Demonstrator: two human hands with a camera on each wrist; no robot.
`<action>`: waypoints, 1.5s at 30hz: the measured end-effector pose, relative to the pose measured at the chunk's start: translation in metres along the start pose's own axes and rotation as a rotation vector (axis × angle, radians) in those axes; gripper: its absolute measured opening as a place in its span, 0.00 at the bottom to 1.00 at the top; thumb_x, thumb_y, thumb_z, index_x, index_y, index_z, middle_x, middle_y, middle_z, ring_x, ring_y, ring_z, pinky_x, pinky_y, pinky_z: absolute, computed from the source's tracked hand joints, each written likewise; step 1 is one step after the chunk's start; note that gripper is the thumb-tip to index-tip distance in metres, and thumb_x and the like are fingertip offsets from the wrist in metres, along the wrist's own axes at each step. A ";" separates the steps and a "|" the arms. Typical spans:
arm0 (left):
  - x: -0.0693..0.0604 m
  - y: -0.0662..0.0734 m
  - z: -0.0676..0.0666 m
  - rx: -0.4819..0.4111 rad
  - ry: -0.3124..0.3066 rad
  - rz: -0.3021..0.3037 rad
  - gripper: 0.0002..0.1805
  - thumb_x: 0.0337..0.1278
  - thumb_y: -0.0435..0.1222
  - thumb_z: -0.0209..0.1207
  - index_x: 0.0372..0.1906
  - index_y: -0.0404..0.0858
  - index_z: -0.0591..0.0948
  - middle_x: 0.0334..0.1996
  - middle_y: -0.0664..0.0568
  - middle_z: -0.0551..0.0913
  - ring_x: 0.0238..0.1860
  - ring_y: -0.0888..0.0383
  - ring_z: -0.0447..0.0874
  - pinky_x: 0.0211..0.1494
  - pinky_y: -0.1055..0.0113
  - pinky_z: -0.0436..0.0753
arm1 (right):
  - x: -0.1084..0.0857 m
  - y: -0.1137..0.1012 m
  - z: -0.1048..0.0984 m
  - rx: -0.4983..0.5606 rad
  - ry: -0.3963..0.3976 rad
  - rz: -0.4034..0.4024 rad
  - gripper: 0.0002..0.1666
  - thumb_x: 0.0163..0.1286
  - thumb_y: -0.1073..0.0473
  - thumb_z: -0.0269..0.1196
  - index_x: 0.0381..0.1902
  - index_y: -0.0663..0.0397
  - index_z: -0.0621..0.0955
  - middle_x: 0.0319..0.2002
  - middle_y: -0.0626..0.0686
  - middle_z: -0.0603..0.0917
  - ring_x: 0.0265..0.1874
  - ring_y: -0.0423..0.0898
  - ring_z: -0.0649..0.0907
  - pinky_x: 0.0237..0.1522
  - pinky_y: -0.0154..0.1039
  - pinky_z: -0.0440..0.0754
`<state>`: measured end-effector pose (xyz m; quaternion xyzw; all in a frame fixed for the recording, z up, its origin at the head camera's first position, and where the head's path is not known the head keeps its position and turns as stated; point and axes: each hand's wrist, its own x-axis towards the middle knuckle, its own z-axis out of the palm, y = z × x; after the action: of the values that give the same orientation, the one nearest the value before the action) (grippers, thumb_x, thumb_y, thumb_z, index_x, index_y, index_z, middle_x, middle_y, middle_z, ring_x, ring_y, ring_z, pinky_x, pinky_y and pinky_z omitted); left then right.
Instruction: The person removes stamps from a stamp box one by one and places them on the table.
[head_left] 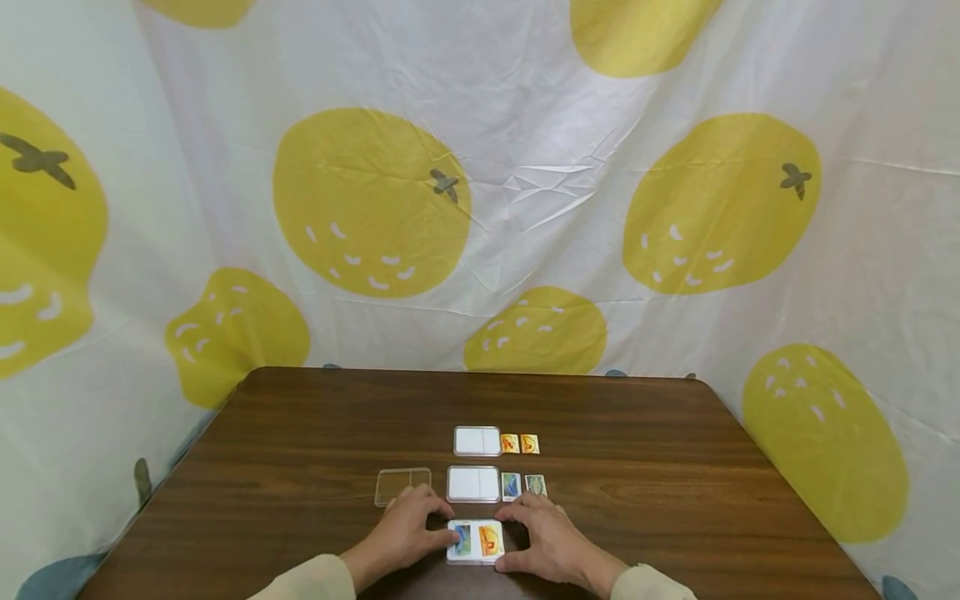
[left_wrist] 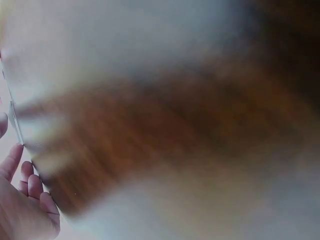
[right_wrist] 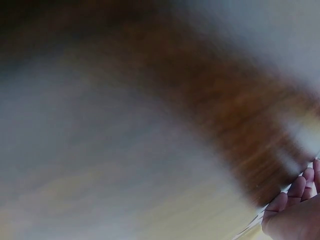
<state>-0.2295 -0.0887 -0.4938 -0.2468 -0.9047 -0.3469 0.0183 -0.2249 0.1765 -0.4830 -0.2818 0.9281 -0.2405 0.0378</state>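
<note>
At the table's near edge lies a flat clear-rimmed case (head_left: 471, 560), a blue-green picture (head_left: 464, 542) and an orange picture (head_left: 491, 540) side by side in it. My left hand (head_left: 405, 529) holds its left side, thumb over the edge by the blue-green picture. From the right, my right hand (head_left: 551, 537) grips the case between thumb and forefinger. Both wrist views are mostly blurred; left-hand fingers (left_wrist: 35, 186) show at one edge, right-hand fingers (right_wrist: 296, 190) at the other.
Behind stand two clear-framed cases with white inserts, a nearer (head_left: 473, 484) and a farther (head_left: 477, 441). Stamp-like blue-green (head_left: 512, 485) and orange pictures (head_left: 529, 444) lie to their right. A transparent cover (head_left: 403, 477) lies left on the brown table (head_left: 675, 467), before a lemon-print cloth (head_left: 540, 225).
</note>
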 end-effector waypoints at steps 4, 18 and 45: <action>0.000 0.000 0.000 0.004 0.002 0.000 0.16 0.50 0.50 0.71 0.38 0.43 0.87 0.35 0.59 0.76 0.39 0.58 0.70 0.43 0.58 0.66 | 0.000 0.000 0.000 0.001 0.000 -0.001 0.35 0.54 0.33 0.72 0.54 0.45 0.82 0.48 0.42 0.76 0.54 0.47 0.74 0.54 0.51 0.70; 0.000 0.003 -0.002 -0.005 0.008 0.013 0.14 0.50 0.48 0.72 0.37 0.44 0.87 0.34 0.59 0.76 0.39 0.57 0.71 0.42 0.58 0.66 | 0.000 0.000 0.000 0.006 0.001 0.000 0.35 0.55 0.33 0.72 0.55 0.45 0.82 0.49 0.42 0.76 0.54 0.47 0.74 0.54 0.52 0.70; 0.001 0.003 -0.002 0.011 0.024 0.021 0.11 0.52 0.46 0.71 0.35 0.44 0.86 0.35 0.59 0.78 0.40 0.57 0.72 0.44 0.57 0.69 | -0.001 -0.001 0.000 0.021 -0.008 0.017 0.35 0.54 0.34 0.72 0.55 0.44 0.82 0.49 0.41 0.76 0.53 0.46 0.74 0.54 0.51 0.70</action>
<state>-0.2297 -0.0878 -0.4902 -0.2519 -0.9037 -0.3446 0.0339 -0.2236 0.1760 -0.4824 -0.2746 0.9276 -0.2490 0.0465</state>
